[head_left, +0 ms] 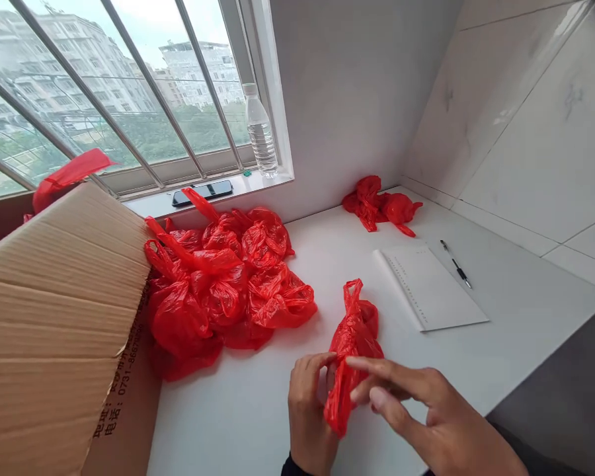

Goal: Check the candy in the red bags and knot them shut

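Observation:
A red plastic bag [353, 334] lies in front of me on the white table, its looped handle pointing away and its near end bunched up. My left hand [311, 403] is closed on the bag's left side, fingers curled against the plastic. From the right, my right hand [421, 413] reaches over with index finger stretched out at the bag and thumb held apart; it grips nothing that I can see. What is inside the bag does not show. To the left sits a heap of several knotted red bags [223, 291], filled and crumpled.
An open cardboard box [64, 284] stands at the left, with red plastic [72, 175] over its far edge. Further back are more red bags [381, 205]. A notebook [434, 284] and a pen [456, 264] lie right. The windowsill holds a phone [203, 192] and a water bottle [261, 135].

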A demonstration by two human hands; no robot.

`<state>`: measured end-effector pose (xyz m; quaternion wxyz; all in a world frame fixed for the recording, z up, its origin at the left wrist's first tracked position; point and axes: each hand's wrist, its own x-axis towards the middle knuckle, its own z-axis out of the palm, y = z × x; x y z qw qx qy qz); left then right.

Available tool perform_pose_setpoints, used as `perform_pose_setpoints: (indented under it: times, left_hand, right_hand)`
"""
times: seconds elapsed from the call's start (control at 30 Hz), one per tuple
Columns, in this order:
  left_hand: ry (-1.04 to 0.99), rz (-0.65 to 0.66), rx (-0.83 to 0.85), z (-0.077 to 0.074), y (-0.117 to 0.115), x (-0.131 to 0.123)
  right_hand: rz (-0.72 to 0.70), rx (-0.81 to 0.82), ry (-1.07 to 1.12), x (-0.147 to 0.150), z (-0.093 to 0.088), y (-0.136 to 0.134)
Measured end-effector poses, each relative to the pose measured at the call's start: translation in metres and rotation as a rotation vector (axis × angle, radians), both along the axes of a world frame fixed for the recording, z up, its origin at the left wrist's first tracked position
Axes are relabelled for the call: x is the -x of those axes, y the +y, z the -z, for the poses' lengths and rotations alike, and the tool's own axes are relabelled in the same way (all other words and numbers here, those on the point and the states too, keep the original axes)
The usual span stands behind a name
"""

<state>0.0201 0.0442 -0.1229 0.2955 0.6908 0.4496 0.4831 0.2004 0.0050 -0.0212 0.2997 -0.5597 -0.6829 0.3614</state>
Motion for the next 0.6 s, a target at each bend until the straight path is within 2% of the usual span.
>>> perform_pose_setpoints:
  times: [0.07, 0.13, 0.23, 0.3, 0.4, 0.5, 0.6]
  left_hand:
    - [-0.012, -0.006, 0.032, -0.003, -0.003, 0.004]
    - [-0.012, -0.017, 0.055, -0.005, -0.005, 0.003]
    - [-0.003, -0.031, 0.077, -0.008, -0.005, -0.006]
    - [0.001, -0.061, 0.093, -0.010, -0.005, -0.009]
    - [-0.003, -0.182, 0.141, -0.013, -0.004, 0.000]
    - [-0.019, -0.352, 0.211, -0.015, -0.006, 0.022]
    - [-0.025, -0.409, 0.225, -0.017, -0.013, 0.034]
  right_hand:
    - [0.071, -0.116, -0.079, -0.011, 0.007, 0.018]
    - [0.030, -0.238, -0.219, -0.020, 0.022, 0.036]
    - [-0.030, -0.240, -0.365, -0.027, 0.046, 0.054]
    - [-0.036, -0.210, -0.387, -0.028, 0.053, 0.056]
    - [-0.013, -0.154, -0.329, -0.033, 0.047, 0.051]
    - [0.082, -0.051, -0.262, -0.042, 0.033, 0.041]
    - [0.065, 0.012, -0.262, -0.045, 0.025, 0.030]
